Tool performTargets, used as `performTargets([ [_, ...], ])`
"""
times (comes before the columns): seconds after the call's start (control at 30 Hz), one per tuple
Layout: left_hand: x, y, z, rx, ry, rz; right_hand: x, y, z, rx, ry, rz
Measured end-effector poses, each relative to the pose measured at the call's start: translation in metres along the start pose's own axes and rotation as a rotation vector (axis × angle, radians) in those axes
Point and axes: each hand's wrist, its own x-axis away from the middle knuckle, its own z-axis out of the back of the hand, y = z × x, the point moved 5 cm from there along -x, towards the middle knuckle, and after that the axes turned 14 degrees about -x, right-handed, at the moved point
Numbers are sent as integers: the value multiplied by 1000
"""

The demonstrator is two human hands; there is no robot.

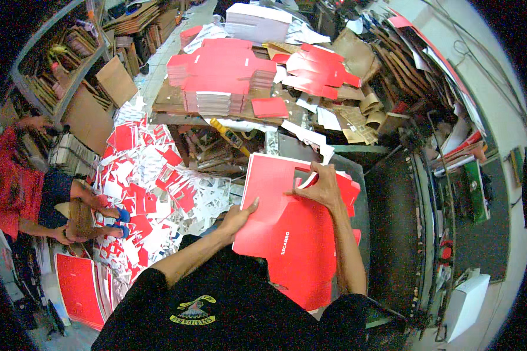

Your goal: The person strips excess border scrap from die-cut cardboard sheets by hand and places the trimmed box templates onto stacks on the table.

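Left hand point(238, 220) grips the red card point(295, 231) by its edge; right hand point(325, 186) pinches a white strip point(307, 180); hard tugging might tear the card.

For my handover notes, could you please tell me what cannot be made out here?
Head view: held red card, underside hidden by its upper face.
Head view: left hand, fingers partly hidden by the card.
Head view: far red stack, sheet count; edges too fine.
Head view: scrap pile, bottom hidden by upper scraps.

Head-worn fisheye view, downward and forward, near the red cardboard point(304, 225)
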Motion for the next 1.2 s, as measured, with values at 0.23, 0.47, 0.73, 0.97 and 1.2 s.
performTargets([
  [0.23,-42,-39,2,138,-229,57,11,25,-21,-203,118,-130],
  [0.47,34,33,17,-512,276,-112,9,-2,-21,-149,384,-123],
  [0.73,13,122,-47,-1425,403,-1251,38,31,-69,-225,464,-255],
  [0.97,-51,129,-14,-1315,734,-850,38,18,-58,-547,512,-384],
  [1.2,-70,103,-3,-1080,406,-665,45,-19,-32,-500,819,-17],
])
